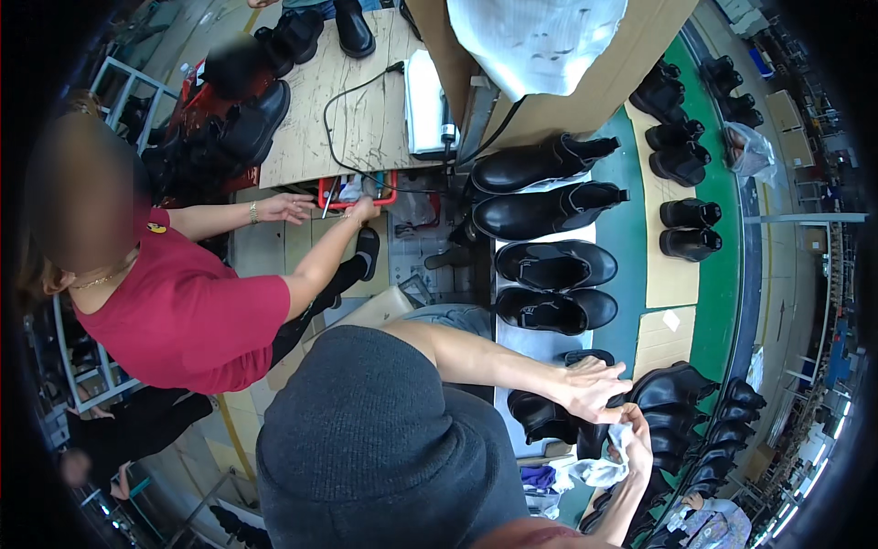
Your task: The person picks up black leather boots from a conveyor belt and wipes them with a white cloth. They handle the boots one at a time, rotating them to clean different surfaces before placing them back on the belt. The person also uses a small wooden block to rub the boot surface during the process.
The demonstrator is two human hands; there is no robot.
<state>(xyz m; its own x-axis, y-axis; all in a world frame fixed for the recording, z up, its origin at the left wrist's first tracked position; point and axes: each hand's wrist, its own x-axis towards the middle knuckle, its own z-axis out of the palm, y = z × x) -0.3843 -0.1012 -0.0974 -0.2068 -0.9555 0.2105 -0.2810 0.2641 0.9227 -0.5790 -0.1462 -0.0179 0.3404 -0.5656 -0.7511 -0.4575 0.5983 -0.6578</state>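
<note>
My left hand (593, 389) reaches over a row of black ankle boots with its fingers spread apart. Its lower fingertips meet the fingers of my right hand (633, 441). A crumpled white cloth (599, 470) hangs from my right hand, which is closed on it. Directly beneath my hands, a black boot (540, 414) is partly hidden by them. Farther off, another pair of black ankle boots (556, 311) stands on the bench. Beside the cloth lies a purple cloth (538, 477).
Several black boots (675, 389) stand on the green-edged line (718, 329) to the right. On my left a co-worker in a red shirt (197, 325) reaches into a red basket (390, 196) under a wooden table (370, 114). A black cable (326, 123) crosses that table.
</note>
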